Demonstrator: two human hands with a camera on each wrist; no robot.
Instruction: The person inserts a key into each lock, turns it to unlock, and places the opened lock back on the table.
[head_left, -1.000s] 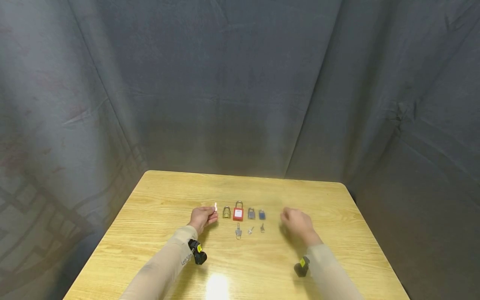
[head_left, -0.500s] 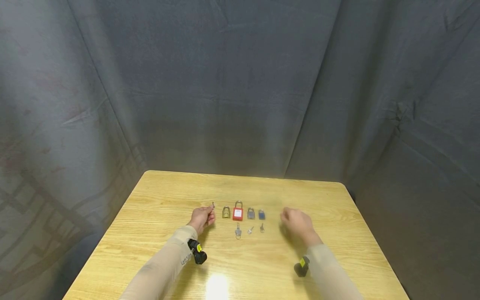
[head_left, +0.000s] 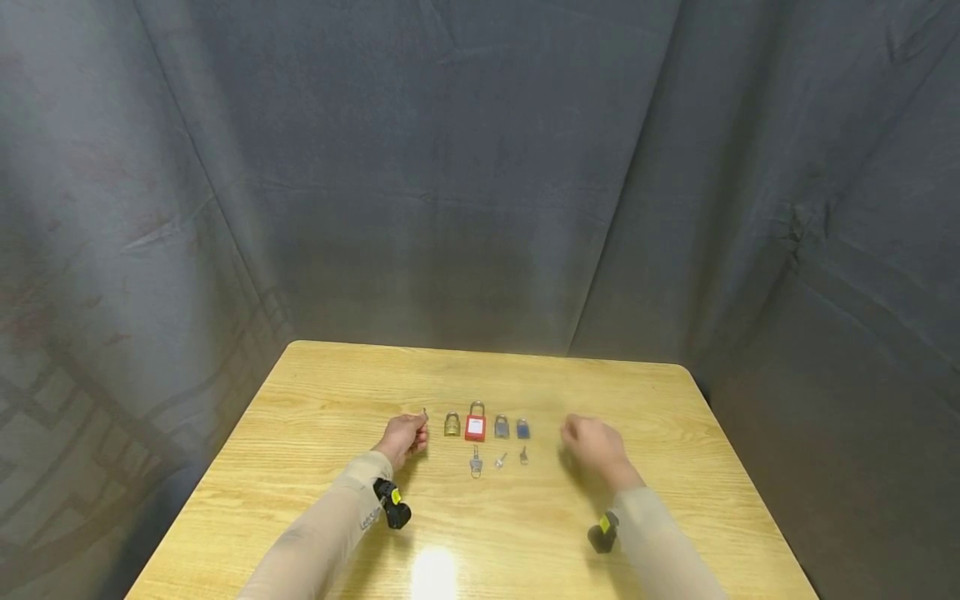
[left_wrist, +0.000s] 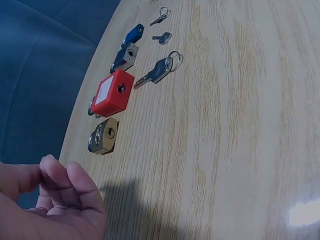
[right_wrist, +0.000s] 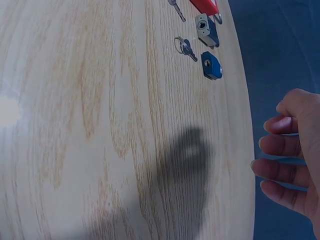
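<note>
1. Where the table (head_left: 315,500) lies nearest, two sleeved forearms, a black wrist camera (head_left: 393,506) strapped to the left.
2. Farther on, left hand (head_left: 403,435) with fingers curled, pinching a small key (head_left: 425,412) just left of the brass padlock (head_left: 452,425).
3. Right hand (head_left: 592,442) loosely curled, holding nothing, hovering right of the blue padlock (head_left: 522,429).
4. Between the hands, three keys (head_left: 476,461) in front of four padlocks: brass, red padlock (head_left: 476,426), grey padlock (head_left: 502,427), blue.
</note>
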